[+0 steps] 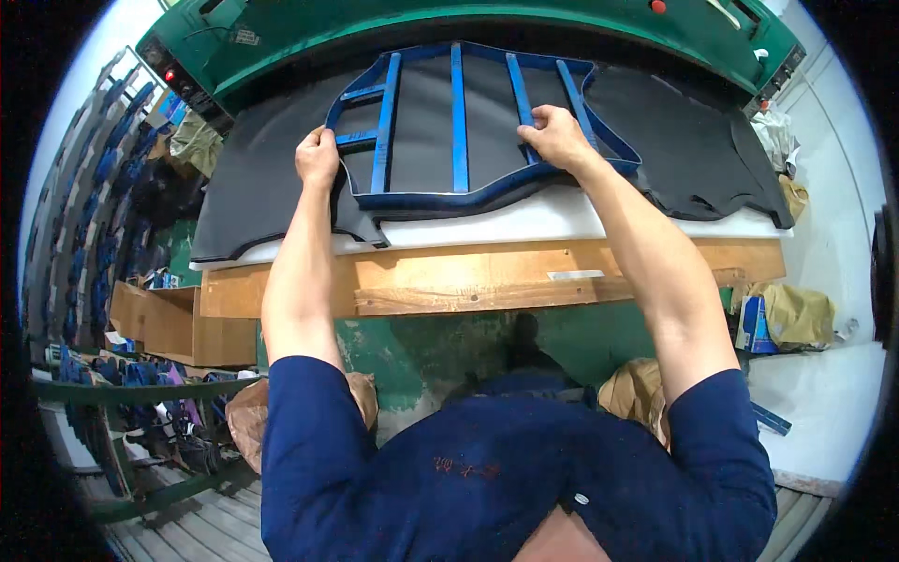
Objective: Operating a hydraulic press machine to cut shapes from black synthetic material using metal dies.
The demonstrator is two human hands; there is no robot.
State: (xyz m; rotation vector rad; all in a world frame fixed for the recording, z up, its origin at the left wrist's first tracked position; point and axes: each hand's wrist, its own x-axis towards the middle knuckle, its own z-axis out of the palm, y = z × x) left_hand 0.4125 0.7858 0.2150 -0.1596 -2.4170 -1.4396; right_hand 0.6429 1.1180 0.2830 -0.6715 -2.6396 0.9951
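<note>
A large blue cutting die (459, 122), a curved outline frame with several crossbars, lies on a black sheet of leather-like material (267, 159). My left hand (317, 155) is closed on the die's left edge, thumb on top. Toward the right, my right hand (556, 137) grips the die near a crossbar and its near edge, with fingers curled over the bar. The die's outline extends past both hands. Under the black sheet, a white board (543, 215) shows along the near side.
A wooden beam (421, 281) edges the table. Behind it stands a green press (375, 37) with a red button (658, 7). More dies hang on a rack (70, 215) at left, above a cardboard box (187, 323). Brown paper bags (637, 393) and a yellowish bag (796, 314) sit lower down.
</note>
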